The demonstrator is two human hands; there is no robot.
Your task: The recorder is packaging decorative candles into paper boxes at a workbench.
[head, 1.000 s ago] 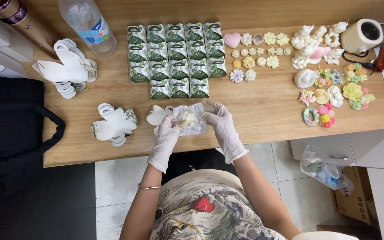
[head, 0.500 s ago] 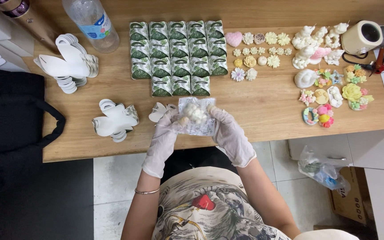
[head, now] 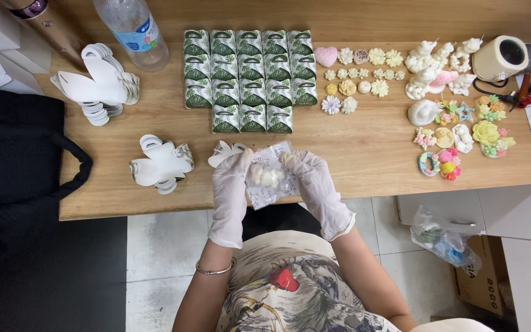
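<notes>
- Your left hand (head: 231,184) and right hand (head: 316,181), both in thin white gloves, pinch the two sides of a small clear bag (head: 270,177) just above the near edge of the wooden table (head: 364,154).
- Inside the bag sits a pale, lumpy moulded piece (head: 267,176), cream-white; its exact shape cannot be made out through the crinkled film.
- The bag looks light and floppy, and the film is probably slick under gloves, so grip it by its side edges, as you do now, rather than by the middle.
- The piece inside looks like the soft, finely detailed moulded ornaments (head: 456,117) laid out at the right of the table; judge it fragile and keep your fingertips off its raised detail.
- Squeezing across the bag could chip or dent it; support it from below if you tilt it.
- Just left of the bag, a flat white box blank (head: 224,152) lies on the table, another blank (head: 160,165) further left, and a stack of blanks (head: 96,86) at the far left.
- Folded green-and-white boxes (head: 248,77) stand in rows at the far middle, beside a clear plastic bottle (head: 131,31).
</notes>
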